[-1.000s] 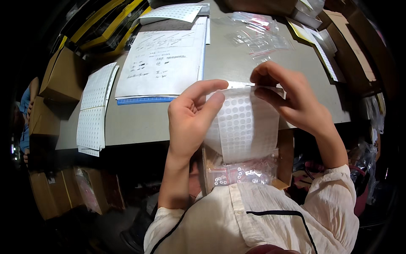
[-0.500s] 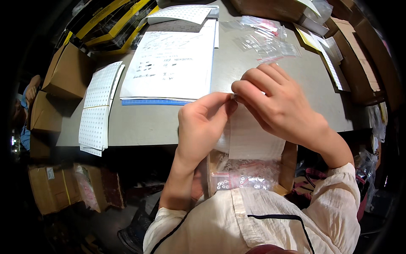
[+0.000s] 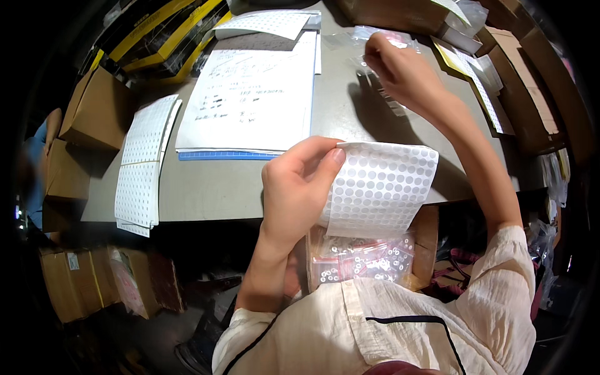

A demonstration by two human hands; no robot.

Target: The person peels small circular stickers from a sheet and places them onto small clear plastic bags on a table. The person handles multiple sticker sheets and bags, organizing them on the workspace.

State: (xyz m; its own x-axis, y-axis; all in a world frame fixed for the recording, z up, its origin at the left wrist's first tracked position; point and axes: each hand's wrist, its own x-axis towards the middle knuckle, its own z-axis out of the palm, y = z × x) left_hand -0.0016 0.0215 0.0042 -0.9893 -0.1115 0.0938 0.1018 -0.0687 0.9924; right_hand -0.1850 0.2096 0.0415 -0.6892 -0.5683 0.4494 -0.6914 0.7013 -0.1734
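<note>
My left hand (image 3: 297, 187) pinches the upper left corner of a white sticker sheet (image 3: 387, 187) covered in rows of round grey dots. The sheet hangs over the table's front edge, above an open cardboard box (image 3: 427, 244). In that box lie clear zip bags (image 3: 375, 259) with small white rings inside. Stretched out to the far side of the table, my right hand (image 3: 403, 72) is over small flat clear bags (image 3: 407, 42). Its fingers are curled together; whatever they hold, if anything, cannot be made out.
A written paper pad (image 3: 250, 94) on a blue board lies left of centre. Beside it is a banded stack of dotted sheets (image 3: 145, 165). Cardboard boxes (image 3: 103, 103) line the left edge, and more cartons (image 3: 522, 81) the right. Another person's arm (image 3: 51, 134) shows at far left.
My right hand has left the sheet's corner beside my left hand and moved away to the far bags. The sheet now faces up in full view, still in my left hand.
</note>
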